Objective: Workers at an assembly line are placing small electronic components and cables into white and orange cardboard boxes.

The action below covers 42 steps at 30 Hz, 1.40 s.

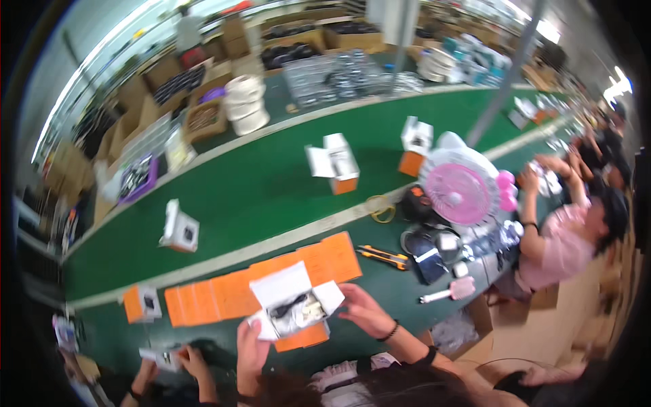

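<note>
A small white box [288, 329] stands with its flaps raised in front of me, over orange sheets. Inside it lie a black coiled cable [288, 306] and a pale item [310, 311] I cannot make out. My left hand [252, 347] grips the box at its left flap, thumb up on the near corner. Beside the right flap is my right hand [366, 313], its fingers curved and apart, the tips at the flap's edge; whether they press on it is hard to see.
Overlapping orange booklets [230, 295] line the table beside a green conveyor belt [251, 183] carrying several open boxes. To the right are a yellow-black box cutter [383, 257], a pink fan [461, 190] and a hairbrush [451, 292]. Co-workers' hands [193, 363] work at the left; another person [559, 234] sits right.
</note>
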Motion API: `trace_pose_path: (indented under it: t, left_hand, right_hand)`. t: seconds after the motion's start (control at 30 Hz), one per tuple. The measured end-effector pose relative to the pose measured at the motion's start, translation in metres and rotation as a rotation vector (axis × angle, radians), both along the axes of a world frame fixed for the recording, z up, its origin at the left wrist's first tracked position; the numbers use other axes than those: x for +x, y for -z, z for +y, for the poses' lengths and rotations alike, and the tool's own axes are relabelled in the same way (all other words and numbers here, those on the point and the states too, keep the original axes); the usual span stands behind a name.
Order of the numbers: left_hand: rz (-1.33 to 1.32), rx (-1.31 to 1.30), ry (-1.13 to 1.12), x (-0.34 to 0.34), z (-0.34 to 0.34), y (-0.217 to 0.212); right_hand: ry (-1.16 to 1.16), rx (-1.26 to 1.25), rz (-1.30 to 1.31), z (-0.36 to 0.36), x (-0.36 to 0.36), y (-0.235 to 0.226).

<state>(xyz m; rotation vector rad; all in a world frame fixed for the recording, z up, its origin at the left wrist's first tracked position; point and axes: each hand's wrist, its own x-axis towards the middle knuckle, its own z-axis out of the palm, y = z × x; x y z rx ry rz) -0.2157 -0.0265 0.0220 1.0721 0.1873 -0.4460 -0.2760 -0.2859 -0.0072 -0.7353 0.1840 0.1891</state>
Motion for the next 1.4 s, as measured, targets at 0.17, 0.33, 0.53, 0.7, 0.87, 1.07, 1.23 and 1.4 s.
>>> trace_pose_path:
  t: [0.17,0.33,0.53,0.7,0.87,1.07,1.23,1.4]
  left_hand:
    - [-0.168,-0.198,-0.157,0.071,0.011,-0.026]
    - [-0.147,-0.382,-0.042,0.200,-0.013,0.041]
    - [-0.110,-0.261,-0.143,0.267,-0.051,0.128]
    - [0.165,0.276,0.064,0.253,-0.061,0.122]
    - [-0.583,0.995,0.058,0.164,-0.039,0.044]
    - [-0.771,0.978,0.196,0.028,-0.005,0.030]
    - [-0.777,1.101,0.218,-0.033,-0.002,0.031]
    - [-0.908,1.400,0.285,-0.066,-0.014,0.060]
  right_hand:
    - [-0.122,-0.096,-0.124,-0.021,0.011,-0.035]
    - [-0.272,-0.239,-0.840,-0.007,0.076,-0.159]
    - [-0.672,0.416,-1.026,0.030,0.087,-0.261]
    - [-0.745,0.138,-1.174,0.002,0.071,-0.228]
    - [-1.024,0.112,-0.969,0.001,0.072,-0.173]
    - [-1.155,-0.722,-0.273,-0.025,0.054,-0.017]
    - [-0.929,-1.692,-0.261,-0.022,0.029,0.058]
    - [-0.390,-1.747,-0.813,0.056,0.018,0.009]
